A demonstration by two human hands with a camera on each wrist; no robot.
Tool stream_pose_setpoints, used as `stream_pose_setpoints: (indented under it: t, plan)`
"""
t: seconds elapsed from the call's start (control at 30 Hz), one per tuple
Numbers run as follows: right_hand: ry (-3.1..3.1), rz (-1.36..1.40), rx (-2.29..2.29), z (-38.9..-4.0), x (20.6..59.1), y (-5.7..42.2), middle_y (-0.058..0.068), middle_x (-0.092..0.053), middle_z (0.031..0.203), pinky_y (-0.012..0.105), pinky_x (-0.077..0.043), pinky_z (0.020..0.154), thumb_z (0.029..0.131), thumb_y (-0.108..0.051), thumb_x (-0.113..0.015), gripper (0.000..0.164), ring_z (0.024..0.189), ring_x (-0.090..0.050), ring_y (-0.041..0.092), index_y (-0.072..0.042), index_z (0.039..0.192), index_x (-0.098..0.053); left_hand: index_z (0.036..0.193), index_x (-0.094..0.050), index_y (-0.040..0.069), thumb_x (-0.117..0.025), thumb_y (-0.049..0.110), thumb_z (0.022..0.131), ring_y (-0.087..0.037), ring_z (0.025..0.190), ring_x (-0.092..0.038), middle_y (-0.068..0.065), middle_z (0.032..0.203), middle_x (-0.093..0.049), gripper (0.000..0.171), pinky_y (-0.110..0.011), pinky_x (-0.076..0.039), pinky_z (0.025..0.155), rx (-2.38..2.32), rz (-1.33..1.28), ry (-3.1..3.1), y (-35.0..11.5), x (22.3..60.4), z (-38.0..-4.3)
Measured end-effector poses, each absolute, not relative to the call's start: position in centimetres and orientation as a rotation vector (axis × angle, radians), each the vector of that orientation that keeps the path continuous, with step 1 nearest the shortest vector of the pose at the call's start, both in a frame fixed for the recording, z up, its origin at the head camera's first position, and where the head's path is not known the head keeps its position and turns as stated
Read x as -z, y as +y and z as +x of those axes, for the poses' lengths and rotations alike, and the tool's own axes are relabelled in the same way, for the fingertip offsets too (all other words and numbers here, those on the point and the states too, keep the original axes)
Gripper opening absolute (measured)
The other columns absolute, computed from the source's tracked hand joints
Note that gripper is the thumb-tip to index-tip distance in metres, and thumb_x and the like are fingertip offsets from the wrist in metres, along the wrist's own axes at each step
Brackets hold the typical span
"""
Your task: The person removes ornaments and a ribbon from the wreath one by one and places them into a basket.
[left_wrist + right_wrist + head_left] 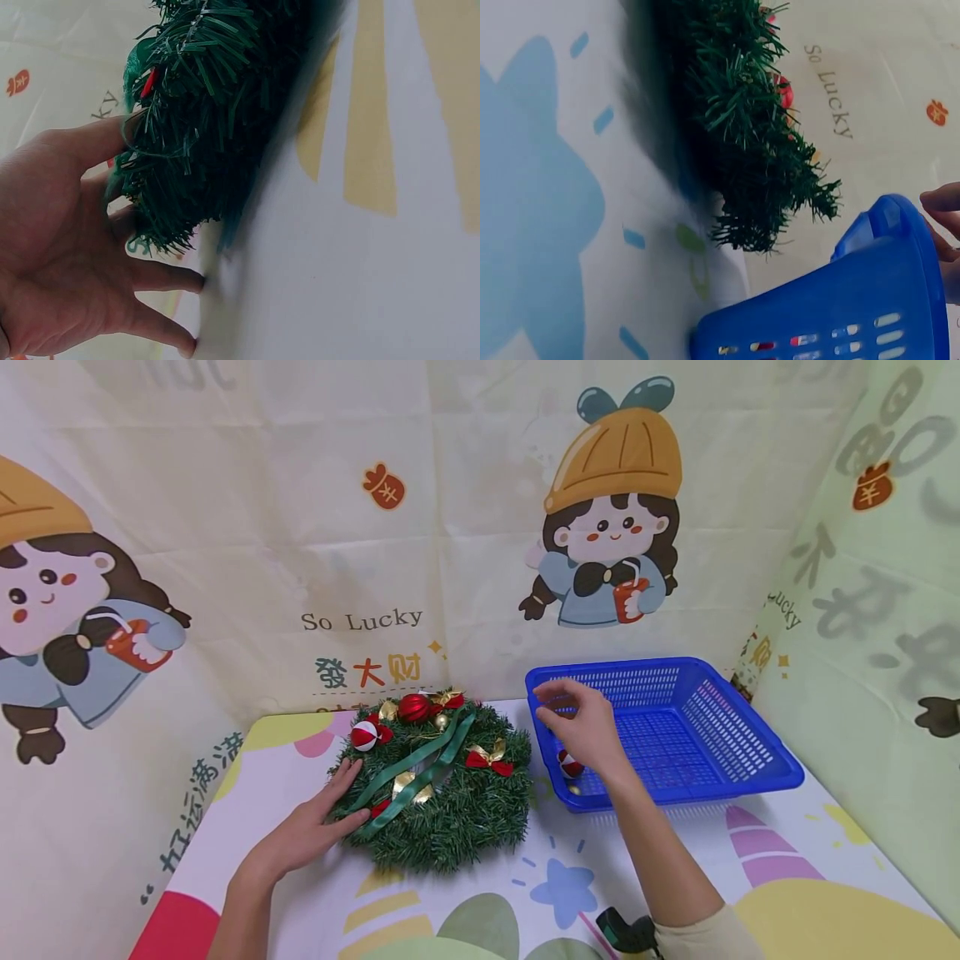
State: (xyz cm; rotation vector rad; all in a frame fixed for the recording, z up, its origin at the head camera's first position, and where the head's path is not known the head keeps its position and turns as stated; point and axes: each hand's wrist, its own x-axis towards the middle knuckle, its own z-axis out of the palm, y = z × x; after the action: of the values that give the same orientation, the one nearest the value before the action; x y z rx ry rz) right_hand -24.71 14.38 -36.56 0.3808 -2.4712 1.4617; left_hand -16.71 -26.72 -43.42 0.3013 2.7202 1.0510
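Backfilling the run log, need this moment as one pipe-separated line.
left hand: touching wreath, left side | right hand: at blue basket's left end, nothing visibly held | red-and-white bauble: in basket

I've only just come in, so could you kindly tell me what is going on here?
A person's left-hand grip rests against a decorated wreath lying on the table. The right-hand grip, with nothing visibly held, hovers at the left end of a blue basket, where a red-and-white ball lies.
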Motion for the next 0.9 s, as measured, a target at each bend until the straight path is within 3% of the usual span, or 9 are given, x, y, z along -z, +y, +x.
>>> stream_pose_setpoints:
  t: [0.3,0.9]
  plan:
    - [-2.497,0.472,-1.473,-25.4,36.4,12.5,0.01,-0.074,0.118,0.046,-0.06,0.096,0.096,-0.007,-0.074,0.025,0.105,-0.073,0.027,-0.01,0.12,-0.074,0.169,-0.013,0.025,-0.06,0.055,0.102,-0.051,0.158,-0.01,-0.012,0.177,-0.002,0.088,-0.075,-0.027,0.116,-1.047,0.298,2.719,-26.7,43.4,-16.7]
    - [-2.596,0.583,-1.491,-26.6,35.9,9.0,0.015,-0.073,0.123,0.046,-0.06,0.094,0.097,-0.008,-0.072,0.025,0.107,-0.072,0.029,-0.011,0.122,-0.072,0.169,-0.013,0.025,-0.06,0.055,0.102,-0.051,0.158,-0.009,-0.012,0.177,-0.001,0.087,-0.075,-0.027,0.116,-1.054,0.302,2.709,-26.7,43.5,-16.7]
